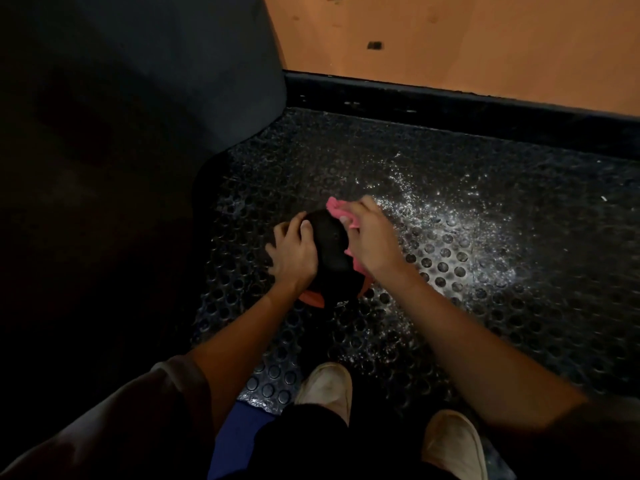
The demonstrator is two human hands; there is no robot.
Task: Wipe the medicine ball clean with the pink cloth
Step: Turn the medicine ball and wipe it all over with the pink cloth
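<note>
A black medicine ball (330, 249) with orange patches low on its near side sits on the studded rubber mat (450, 289). My left hand (292, 252) lies on the ball's left side, fingers curved round it and thumb on top. My right hand (369, 242) grips the pink cloth (341, 207) and presses it against the ball's right side. The cloth shows above and below that hand; the rest is hidden under it.
A large dark padded block (138, 98) fills the left. A black skirting (450, 105) and an orange wall (450, 39) run along the back. Wet glistening spots (450, 216) lie on the mat right of the ball. My two pale shoes (325, 389) stand near the bottom edge.
</note>
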